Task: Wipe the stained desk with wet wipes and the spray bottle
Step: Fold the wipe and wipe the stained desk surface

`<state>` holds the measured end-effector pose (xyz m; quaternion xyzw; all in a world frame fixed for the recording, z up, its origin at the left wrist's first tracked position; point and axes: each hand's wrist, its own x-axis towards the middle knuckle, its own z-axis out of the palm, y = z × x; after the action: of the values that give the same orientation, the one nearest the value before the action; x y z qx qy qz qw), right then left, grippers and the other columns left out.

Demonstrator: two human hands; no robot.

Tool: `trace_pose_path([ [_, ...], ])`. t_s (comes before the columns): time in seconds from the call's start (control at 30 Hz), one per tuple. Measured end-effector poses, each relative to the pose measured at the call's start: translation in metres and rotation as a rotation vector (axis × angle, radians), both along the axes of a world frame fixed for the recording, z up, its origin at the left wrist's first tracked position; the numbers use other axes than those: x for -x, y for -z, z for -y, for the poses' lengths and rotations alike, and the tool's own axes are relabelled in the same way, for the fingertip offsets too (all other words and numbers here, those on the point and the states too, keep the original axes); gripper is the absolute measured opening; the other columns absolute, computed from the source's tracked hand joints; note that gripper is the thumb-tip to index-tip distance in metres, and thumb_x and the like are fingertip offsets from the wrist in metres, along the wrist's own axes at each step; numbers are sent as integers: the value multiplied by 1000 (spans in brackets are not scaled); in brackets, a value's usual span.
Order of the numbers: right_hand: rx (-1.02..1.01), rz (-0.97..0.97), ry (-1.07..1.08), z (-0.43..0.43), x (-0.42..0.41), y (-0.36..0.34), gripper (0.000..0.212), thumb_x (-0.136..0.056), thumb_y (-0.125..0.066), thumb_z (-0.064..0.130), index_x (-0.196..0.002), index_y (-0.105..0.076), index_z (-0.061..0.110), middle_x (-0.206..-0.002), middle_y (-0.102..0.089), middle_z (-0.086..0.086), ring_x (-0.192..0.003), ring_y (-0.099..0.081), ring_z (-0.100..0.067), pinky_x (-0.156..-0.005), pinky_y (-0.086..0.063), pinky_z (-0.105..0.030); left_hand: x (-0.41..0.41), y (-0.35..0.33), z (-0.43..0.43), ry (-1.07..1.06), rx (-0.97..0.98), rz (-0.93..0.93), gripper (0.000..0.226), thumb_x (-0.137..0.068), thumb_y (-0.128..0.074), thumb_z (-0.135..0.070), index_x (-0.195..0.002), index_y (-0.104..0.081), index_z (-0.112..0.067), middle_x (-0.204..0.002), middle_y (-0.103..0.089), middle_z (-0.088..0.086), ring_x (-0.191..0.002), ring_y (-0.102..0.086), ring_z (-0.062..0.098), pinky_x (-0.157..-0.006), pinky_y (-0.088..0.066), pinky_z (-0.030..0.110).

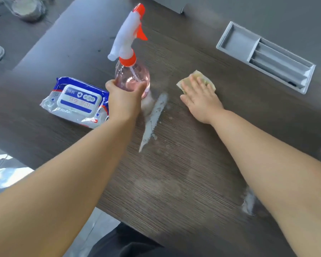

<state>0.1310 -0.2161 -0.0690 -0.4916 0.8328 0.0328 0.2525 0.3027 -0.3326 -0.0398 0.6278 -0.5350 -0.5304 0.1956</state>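
Note:
My left hand [123, 97] grips the lower body of a clear spray bottle [132, 75] with pinkish liquid and a white and orange trigger head, standing upright on the dark wood desk [183, 173]. My right hand [200, 97] lies flat with straight fingers on a yellowish, soiled wet wipe [202, 76] and presses it onto the desk. Between the hands runs a long white stain streak [153, 119]. A smaller white smear [248, 203] shows beside my right forearm. A blue and white wet wipes pack [76, 102] lies left of the bottle, lid closed.
A grey cable tray [265, 56] is recessed into the desk at the far right. A round silvery container [29, 8] stands at the far left on another surface. The desk's near edge runs diagonally at the bottom left, with floor and dark trousers below.

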Motion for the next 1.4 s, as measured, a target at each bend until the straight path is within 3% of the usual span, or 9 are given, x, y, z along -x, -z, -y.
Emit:
trace_pose_path([
  [0.07,3,-62,79,11,-19,3,59,-100,-15,50,-151,2,26,-158,16,-5,-145,14,-22,-115,10,-40,2,0,6,16,28,4,73,-66,-74,-48,-121,-34,-20,-110,-61,2,-96,-65,23,-87,-53,47],
  [0.23,41,-26,-315,10,-49,3,59,-99,-16,50,-150,5,28,-157,18,-3,-144,18,-19,-114,14,-37,12,-6,20,32,93,63,70,-74,-72,-45,-125,-36,-13,-104,-55,-1,-95,-62,18,-89,-49,34],
  [0.4,14,-65,-6,28,-19,6,60,-99,-18,50,-151,3,26,-158,15,-3,-145,14,-20,-115,11,-38,18,-9,21,61,102,47,64,-83,-65,-35,-132,-32,-11,-102,-50,-6,-88,-54,12,-74,-47,19],
  [0.53,53,-64,-203,32,-69,10,64,-97,-18,56,-150,3,27,-157,18,-6,-144,19,-23,-114,14,-42,3,-3,7,74,0,17,71,-84,-61,-32,-141,-22,-13,-108,-63,0,-99,-61,20,-83,-51,32],
  [0.63,92,-13,-359,24,-52,5,58,-98,-22,52,-150,-6,32,-159,10,2,-145,13,-16,-116,11,-36,-13,-1,-8,177,-15,96,56,-89,-55,-24,-138,-30,-13,-94,-60,-5,-100,-59,19,-92,-48,37],
  [0.83,93,-121,-28,47,-59,14,59,-99,-22,49,-151,-5,27,-159,10,-7,-146,10,-25,-115,9,-42,-47,8,-40,525,249,304,32,-89,-48,-18,-121,-53,-13,-115,-60,5,-108,-53,27,-95,-41,39],
  [1.03,149,-30,-497,16,-69,4,54,-100,-25,45,-150,-10,31,-159,5,1,-146,6,-18,-116,8,-35,-88,12,-80,695,466,513,54,-73,-28,-39,-108,-61,-14,-116,-58,7,-106,-50,34,-83,-43,40],
  [1.23,108,-128,1,4,-82,14,58,-100,-23,47,-151,-6,26,-159,7,-7,-146,8,-25,-116,8,-41,-86,14,-90,709,461,577,44,-75,-40,-32,-106,-63,-11,-116,-60,9,-105,-52,37,-83,-43,42],
  [1.4,134,45,-408,-30,-120,7,66,-89,-4,59,-150,-10,32,-158,9,0,-142,16,-12,-114,13,-35,-85,11,-89,650,436,549,54,-71,-30,-37,-107,-62,-11,-120,-58,7,-111,-48,33,-89,-40,39],
])
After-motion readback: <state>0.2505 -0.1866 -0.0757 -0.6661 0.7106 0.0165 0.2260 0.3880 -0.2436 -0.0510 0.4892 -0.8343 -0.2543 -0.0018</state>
